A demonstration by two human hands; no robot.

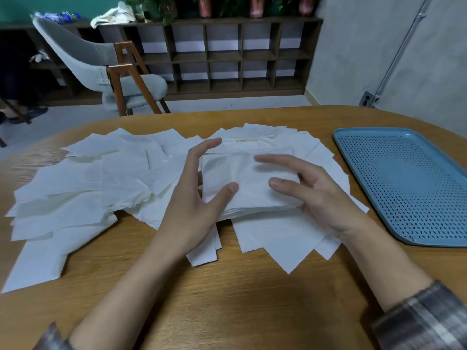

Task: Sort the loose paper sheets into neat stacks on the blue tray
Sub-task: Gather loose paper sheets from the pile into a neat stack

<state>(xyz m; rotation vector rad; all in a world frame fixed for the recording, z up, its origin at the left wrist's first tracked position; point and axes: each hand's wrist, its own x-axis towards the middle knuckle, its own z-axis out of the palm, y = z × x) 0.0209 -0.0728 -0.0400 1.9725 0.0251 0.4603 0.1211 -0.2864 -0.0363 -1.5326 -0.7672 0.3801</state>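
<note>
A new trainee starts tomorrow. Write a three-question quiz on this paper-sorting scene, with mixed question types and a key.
1. Fill in: the blue tray lies to the person's ____ of the loose sheets.
2. Where is the small stack? A) on the tray; B) between the left hand and right hand; C) under the loose sheets.
3. True or false: paper already lies on the tray.
Key: 1 right; 2 B; 3 false.
</note>
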